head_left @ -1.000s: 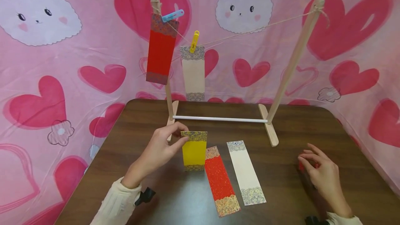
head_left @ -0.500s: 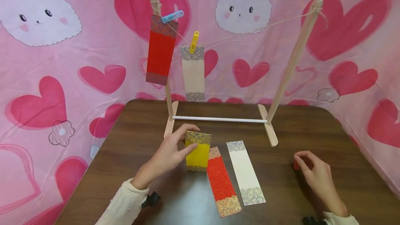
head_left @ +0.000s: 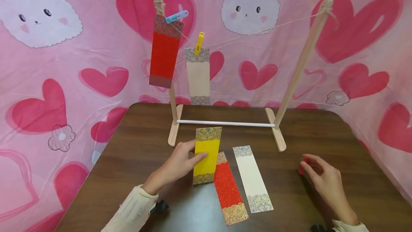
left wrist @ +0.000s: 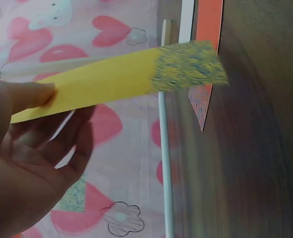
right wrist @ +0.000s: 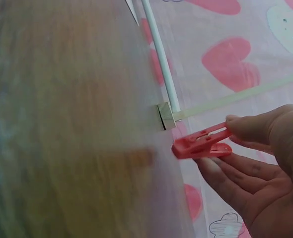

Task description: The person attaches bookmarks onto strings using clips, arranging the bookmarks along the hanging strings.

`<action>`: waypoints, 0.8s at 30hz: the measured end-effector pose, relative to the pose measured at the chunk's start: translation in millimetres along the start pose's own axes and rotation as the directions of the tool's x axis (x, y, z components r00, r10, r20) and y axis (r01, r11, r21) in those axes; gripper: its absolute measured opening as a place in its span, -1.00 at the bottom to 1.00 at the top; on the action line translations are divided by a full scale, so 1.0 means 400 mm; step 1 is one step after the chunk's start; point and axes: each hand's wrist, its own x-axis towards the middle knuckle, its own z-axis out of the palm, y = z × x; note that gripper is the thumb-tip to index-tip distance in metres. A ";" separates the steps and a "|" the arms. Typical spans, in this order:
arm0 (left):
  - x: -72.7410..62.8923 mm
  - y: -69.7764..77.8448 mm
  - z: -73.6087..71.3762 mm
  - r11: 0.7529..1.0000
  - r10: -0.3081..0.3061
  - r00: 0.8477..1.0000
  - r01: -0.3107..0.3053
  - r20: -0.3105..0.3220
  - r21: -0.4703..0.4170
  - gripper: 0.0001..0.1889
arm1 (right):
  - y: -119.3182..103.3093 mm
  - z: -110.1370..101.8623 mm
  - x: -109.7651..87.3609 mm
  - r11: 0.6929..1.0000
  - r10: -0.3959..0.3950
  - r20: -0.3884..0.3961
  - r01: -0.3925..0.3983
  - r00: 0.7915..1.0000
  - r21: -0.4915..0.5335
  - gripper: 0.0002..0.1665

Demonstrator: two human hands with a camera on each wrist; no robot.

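Observation:
My left hand (head_left: 175,164) pinches a yellow card (head_left: 208,156) with patterned bands at both ends, thumb on its front and fingers behind. In the left wrist view the yellow card (left wrist: 121,74) stretches away from the thumb, its patterned end free. At the right of the table, my right hand (head_left: 328,182) pinches a red clothespin (head_left: 302,167) between thumb and fingers. The right wrist view shows that clothespin (right wrist: 201,143) side-on, its handles between the thumb and fingertips. A red card (head_left: 229,189) and a white card (head_left: 252,178) lie on the table between the hands.
A wooden stand (head_left: 302,63) with a string (head_left: 257,33) and a white crossbar (head_left: 225,122) stands at the back. From the string hang a red card (head_left: 165,54) under a blue clothespin (head_left: 177,16) and a white card (head_left: 198,78) under a yellow clothespin (head_left: 199,43).
The left hand has brought the yellow card rightward and raised its top, so it shows more of its length. The right hand has moved a little left with the red clothespin.

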 end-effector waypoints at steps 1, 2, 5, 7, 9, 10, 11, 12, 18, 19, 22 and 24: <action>0.001 0.001 -0.001 1.000 0.003 1.000 -0.003 -0.022 -0.010 -0.69 | -0.002 0.000 0.001 1.000 0.002 -0.007 -0.002 1.000 0.006 -0.69; 0.001 0.001 -0.002 1.000 0.013 0.999 -0.014 -0.046 -0.016 -0.68 | -0.004 0.001 0.002 1.000 0.001 -0.013 -0.001 1.000 0.010 -0.69; 0.004 0.005 -0.005 0.999 0.047 0.994 -0.049 -0.103 -0.019 -0.70 | -0.018 0.002 0.011 0.999 -0.010 -0.027 0.011 1.000 0.050 -0.72; 0.004 0.009 -0.006 0.998 0.055 0.990 -0.057 -0.129 -0.018 -0.72 | -0.034 0.003 0.018 0.996 -0.030 -0.035 0.032 0.999 0.082 -0.73; 0.001 0.012 -0.006 0.998 0.052 0.988 -0.054 -0.144 -0.015 -0.75 | -0.058 0.003 0.025 0.992 -0.059 -0.038 0.062 0.998 0.112 -0.73; 0.000 0.015 -0.007 0.999 0.048 0.988 -0.050 -0.149 -0.015 -0.76 | -0.073 0.001 0.029 0.989 -0.080 -0.041 0.084 0.996 0.120 -0.73; -0.001 0.018 -0.008 0.999 0.043 0.987 -0.046 -0.153 -0.014 -0.77 | -0.090 -0.001 0.032 0.986 -0.102 -0.043 0.107 0.994 0.127 -0.72; -0.003 0.020 -0.010 0.999 0.039 0.987 -0.042 -0.156 -0.016 -0.78 | -0.108 -0.003 0.036 0.983 -0.125 -0.044 0.130 0.991 0.133 -0.70; -0.007 0.025 -0.015 0.999 0.044 0.989 -0.046 -0.143 -0.009 -0.78 | -0.198 -0.016 0.071 0.954 -0.266 -0.016 0.265 0.964 0.140 -0.62; -0.007 0.026 -0.016 0.999 0.048 0.989 -0.049 -0.140 -0.004 -0.78 | -0.210 -0.019 0.079 0.947 -0.289 -0.017 0.288 0.957 0.144 -0.60; -0.007 0.033 -0.024 0.999 0.052 0.990 -0.051 -0.129 0.013 -0.78 | -0.245 -0.026 0.102 0.923 -0.350 -0.048 0.354 0.935 0.152 -0.55; -0.005 0.040 -0.031 0.999 0.050 0.991 -0.048 -0.121 0.018 -0.78 | -0.268 -0.032 0.116 0.907 -0.384 -0.072 0.391 0.920 0.156 -0.51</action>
